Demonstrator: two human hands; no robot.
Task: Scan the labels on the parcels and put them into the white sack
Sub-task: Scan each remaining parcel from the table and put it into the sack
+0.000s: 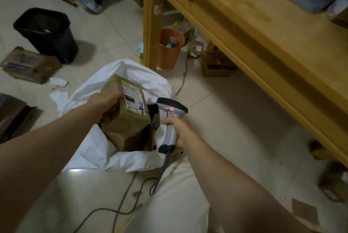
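A brown cardboard parcel [128, 112] with a white label marked "2-4-4" hangs over the mouth of the white sack [120, 161] on the floor. My left hand [105, 99] grips the parcel's left side. Other brown parcels lie inside the sack below it. My right hand [178, 131] holds the handle of a grey barcode scanner [172, 112], just right of the parcel, its dark head pointing left toward the label. The scanner's cable runs down across the floor.
A wooden table [244, 35] stands to the right, with an orange bin [169, 48] and small boxes beneath it. A black bin [47, 33] and cardboard boxes [28, 65] sit at the left. Cables [120, 204] cross the tiled floor near me.
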